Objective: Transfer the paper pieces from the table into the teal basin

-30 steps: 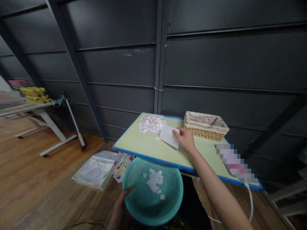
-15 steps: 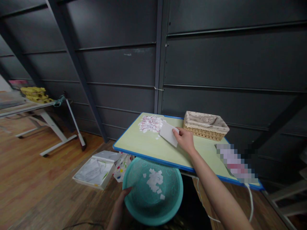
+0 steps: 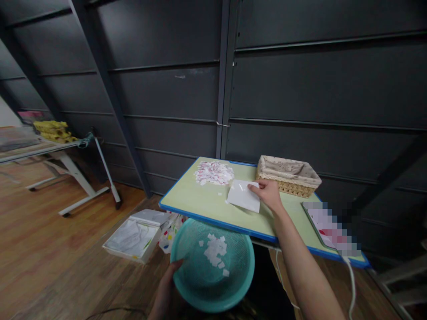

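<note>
Between the thumb and fingers of my right hand (image 3: 268, 194) is a white sheet of paper (image 3: 244, 196), held by its right edge low over the table. A pile of small paper pieces (image 3: 214, 173), white with pink marks, lies to the left of the sheet. My left hand (image 3: 171, 273) grips the left rim of a green plastic basket (image 3: 212, 306), thumb over the edge and the other fingers hidden beneath. Several small white paper squares (image 3: 215, 251) lie on the basket's bottom. One loose scrap (image 3: 219, 194) rests on the table near the sheet.
The yellow-green table (image 3: 187, 195) has a blue edge. A cloth-lined woven basket (image 3: 289, 178) stands at its back right, and a partly pixelated device (image 3: 328, 226) with a white cable at its right end. An open white box (image 3: 133, 238) sits on the floor at left.
My right hand has moved slightly right, drawing the sheet away from the pile and turning it flatter. The left hand and the green basket stay where they were.
</note>
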The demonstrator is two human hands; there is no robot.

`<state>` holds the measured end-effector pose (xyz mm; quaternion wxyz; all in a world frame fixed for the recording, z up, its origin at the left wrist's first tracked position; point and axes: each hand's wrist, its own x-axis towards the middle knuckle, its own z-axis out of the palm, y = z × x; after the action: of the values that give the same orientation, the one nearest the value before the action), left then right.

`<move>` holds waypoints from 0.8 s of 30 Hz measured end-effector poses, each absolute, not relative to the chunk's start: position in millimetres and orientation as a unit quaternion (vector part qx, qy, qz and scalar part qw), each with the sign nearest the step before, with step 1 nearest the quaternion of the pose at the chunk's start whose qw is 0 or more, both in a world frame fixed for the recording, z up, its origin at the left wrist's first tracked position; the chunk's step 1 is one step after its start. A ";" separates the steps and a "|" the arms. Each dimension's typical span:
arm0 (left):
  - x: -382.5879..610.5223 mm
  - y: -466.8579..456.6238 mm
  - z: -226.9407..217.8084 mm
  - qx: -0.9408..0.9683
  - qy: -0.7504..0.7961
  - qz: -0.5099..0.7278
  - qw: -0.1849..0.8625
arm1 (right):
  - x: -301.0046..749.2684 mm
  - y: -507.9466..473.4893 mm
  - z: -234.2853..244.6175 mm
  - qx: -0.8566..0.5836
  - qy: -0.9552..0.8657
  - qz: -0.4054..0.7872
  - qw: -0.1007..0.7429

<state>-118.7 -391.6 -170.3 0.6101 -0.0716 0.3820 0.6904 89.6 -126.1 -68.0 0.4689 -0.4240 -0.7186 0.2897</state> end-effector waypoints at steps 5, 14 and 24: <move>-121.5 -391.4 -169.1 -0.045 0.372 0.699 0.608 | 89.3 -129.4 -66.1 -0.393 -0.701 0.390 0.450; -112.6 -389.0 -162.0 -0.007 0.430 0.736 0.523 | 87.5 -127.9 -67.7 -0.391 -0.699 0.398 0.447; -118.8 -389.1 -159.5 -0.065 0.379 0.694 0.608 | 76.4 -142.9 -63.1 -0.348 -0.719 0.481 0.361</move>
<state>-118.8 -389.1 -159.5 0.6084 -0.0647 0.3789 0.6944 76.4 -142.9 -63.1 0.3606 -0.3481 -0.7193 0.4810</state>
